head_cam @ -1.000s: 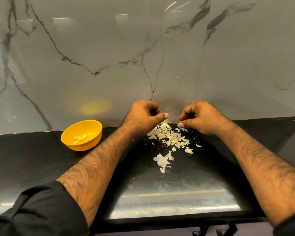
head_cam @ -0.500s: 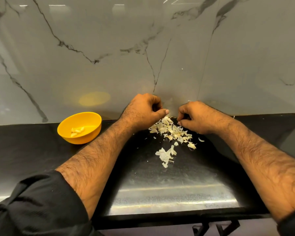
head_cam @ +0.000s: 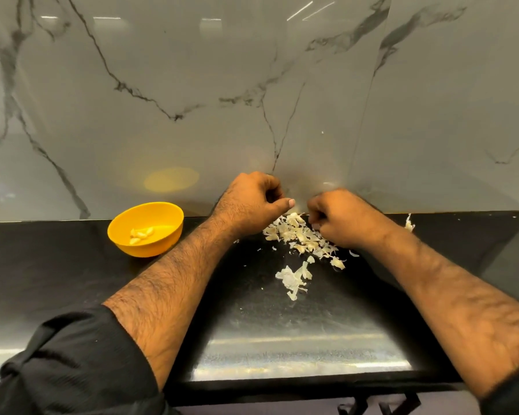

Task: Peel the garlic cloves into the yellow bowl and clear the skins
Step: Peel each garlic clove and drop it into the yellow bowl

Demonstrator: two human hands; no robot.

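Two hands over skins, far centre

Both hands, left (head_cam: 252, 205) and right (head_cam: 342, 220), have curled fingers above the skins (head_cam: 300, 238) on the tabletop (head_cam: 72, 280); what they hold, cannot tell. Judgement: pinch skin off low, so flakes join the pile. One bowl (head_cam: 146, 229) left, holding about four cloves (head_cam: 141, 232). One stray flake (head_cam: 408, 223) far right.

Yellow bowl (head_cam: 146, 229) with peeled cloves (head_cam: 141, 232); papery skins (head_cam: 301, 238) heaped nearby on counter
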